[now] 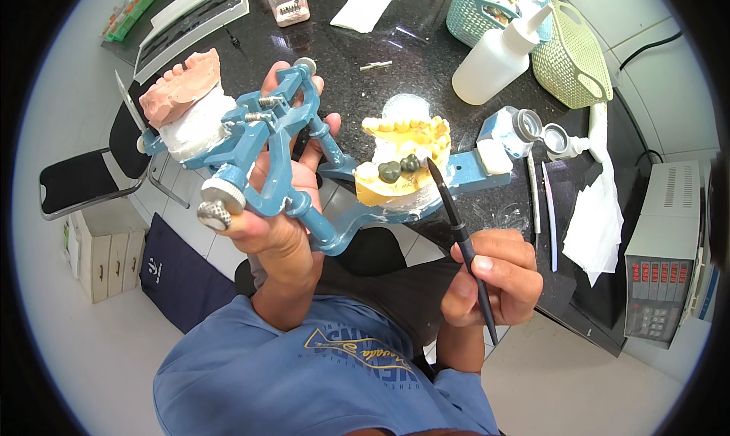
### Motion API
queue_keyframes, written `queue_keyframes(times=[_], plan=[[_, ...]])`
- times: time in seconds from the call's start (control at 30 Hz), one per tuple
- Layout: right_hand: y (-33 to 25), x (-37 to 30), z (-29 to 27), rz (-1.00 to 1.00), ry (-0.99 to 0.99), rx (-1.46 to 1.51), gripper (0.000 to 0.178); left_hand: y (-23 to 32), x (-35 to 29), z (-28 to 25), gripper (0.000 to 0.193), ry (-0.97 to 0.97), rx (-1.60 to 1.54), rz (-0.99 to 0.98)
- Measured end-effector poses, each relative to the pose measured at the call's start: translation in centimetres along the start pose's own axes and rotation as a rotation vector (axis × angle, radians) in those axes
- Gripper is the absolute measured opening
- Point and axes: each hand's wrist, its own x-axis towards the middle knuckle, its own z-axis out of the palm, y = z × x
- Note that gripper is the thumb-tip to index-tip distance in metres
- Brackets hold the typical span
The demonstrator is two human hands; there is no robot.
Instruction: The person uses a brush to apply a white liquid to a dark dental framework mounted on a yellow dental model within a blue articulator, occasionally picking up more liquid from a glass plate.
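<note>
My left hand [285, 208] is wrapped round the blue frame of a dental articulator [277, 170], which is swung wide apart. On its left arm sits a pink dental cast [182, 86] set in white plaster. Its other arm bears a yellow dental cast [407, 177] with two dark metal crowns [400, 168] on its near side. In my right hand [494, 276], thumb and fingers pinch a slim black brush [462, 238]. The brush's tip reaches the yellow cast just right of the crowns; whether it touches is hard to tell.
A white squeeze bottle [494, 63] stands beside blue and green baskets [574, 56]. Small jars [513, 128], thin tools [547, 215] and crumpled tissue [593, 223] lie at right, near a grey control unit [661, 261]. An orange-capped jar [289, 6] stands at the back.
</note>
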Motion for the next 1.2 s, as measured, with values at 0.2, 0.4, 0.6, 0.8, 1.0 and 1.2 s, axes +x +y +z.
queue_keyframes(times=[0.2,0.4,0.6,0.8,1.0,1.2], plan=[[0.12,-0.22,0.01,-0.012,0.022,0.003,0.023,-0.08,0.06,-0.16,0.127,-0.006,-0.010,0.002],[0.04,0.00,0.14,-0.012,0.008,-0.003,0.024,-0.20,0.10,-0.33,0.127,-0.015,-0.018,0.007],[0.14,-0.08,0.09,-0.006,0.015,-0.010,0.024,-0.01,-0.02,0.12,0.128,0.010,0.011,0.001],[0.07,-0.12,-0.13,0.006,0.015,0.002,0.024,-0.18,0.16,-0.36,0.127,-0.023,-0.021,0.001],[0.06,-0.05,-0.03,0.007,0.004,-0.001,0.023,-0.16,0.13,-0.41,0.127,-0.026,-0.016,0.001],[0.09,-0.08,0.03,-0.003,0.016,-0.011,0.023,-0.08,0.09,-0.07,0.129,0.004,0.009,-0.003]])
